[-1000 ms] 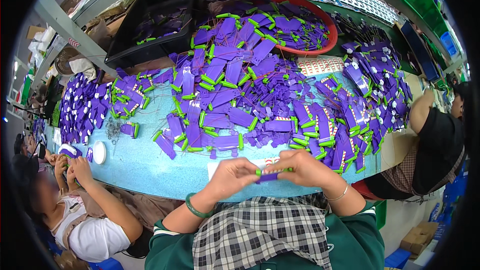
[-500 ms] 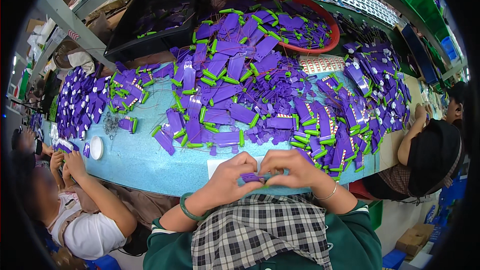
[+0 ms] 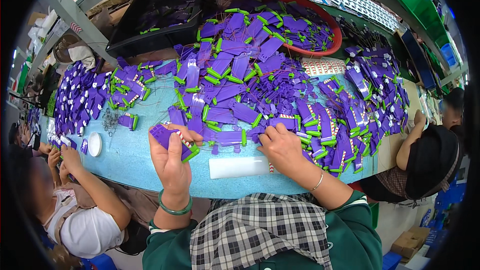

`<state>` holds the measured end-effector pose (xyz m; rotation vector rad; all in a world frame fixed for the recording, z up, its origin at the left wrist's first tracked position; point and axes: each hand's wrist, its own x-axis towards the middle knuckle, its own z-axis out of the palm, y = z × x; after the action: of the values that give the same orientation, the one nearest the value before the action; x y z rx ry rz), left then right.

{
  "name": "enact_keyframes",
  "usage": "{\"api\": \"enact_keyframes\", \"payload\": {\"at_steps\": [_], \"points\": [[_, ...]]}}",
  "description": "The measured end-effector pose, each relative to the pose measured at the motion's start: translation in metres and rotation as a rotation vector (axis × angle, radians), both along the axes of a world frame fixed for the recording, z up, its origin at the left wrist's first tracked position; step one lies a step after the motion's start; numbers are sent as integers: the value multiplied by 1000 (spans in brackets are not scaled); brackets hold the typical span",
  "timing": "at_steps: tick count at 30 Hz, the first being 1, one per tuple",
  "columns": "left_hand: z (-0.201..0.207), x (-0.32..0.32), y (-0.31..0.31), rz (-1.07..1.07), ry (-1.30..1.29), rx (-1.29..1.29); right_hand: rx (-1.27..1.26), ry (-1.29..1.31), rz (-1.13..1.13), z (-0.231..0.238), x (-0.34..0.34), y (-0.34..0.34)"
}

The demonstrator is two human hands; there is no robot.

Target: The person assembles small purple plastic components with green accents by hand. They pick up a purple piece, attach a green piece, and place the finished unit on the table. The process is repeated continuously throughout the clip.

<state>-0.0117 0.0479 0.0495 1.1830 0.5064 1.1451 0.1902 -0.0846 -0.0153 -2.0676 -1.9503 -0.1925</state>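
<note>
My left hand (image 3: 172,162) is raised above the blue table, its fingers closed round a flat purple plastic panel (image 3: 164,136). That panel has a bright green end and a red-and-white striped strip along it. My right hand (image 3: 282,147) is at the near edge of the small purple plastic pieces (image 3: 280,90), fingers bent and pinched together. What lies between those fingertips is hidden. Below and between my hands lies a white backing strip (image 3: 237,167), with a short red-and-white striped bit (image 3: 271,168) at its right end.
Purple panels with green ends (image 3: 230,95) heap up ahead, trailing thin wires. A red basin (image 3: 336,32) and a black crate (image 3: 155,35) stand behind. A white round dish (image 3: 95,144) is at left. People work on both sides; a striped sticker sheet (image 3: 324,66) lies farther back.
My hands were together over the near table edge around a purple piece. They have parted: the left rose leftward with a panel, the right reached forward to the small pieces, uncovering the white strip.
</note>
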Motion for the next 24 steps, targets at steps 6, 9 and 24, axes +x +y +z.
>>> {"api": "enact_keyframes", "payload": {"at_steps": [6,9,24], "points": [[-22,7,-7,-77,-5,-48,9,-70,63,-6,3,-2],[-37,11,-13,-152,93,-95,109,48,79,-7,20,-5],[-59,46,-53,-671,661,144,65,1140,25,39,-1,-24]]}}
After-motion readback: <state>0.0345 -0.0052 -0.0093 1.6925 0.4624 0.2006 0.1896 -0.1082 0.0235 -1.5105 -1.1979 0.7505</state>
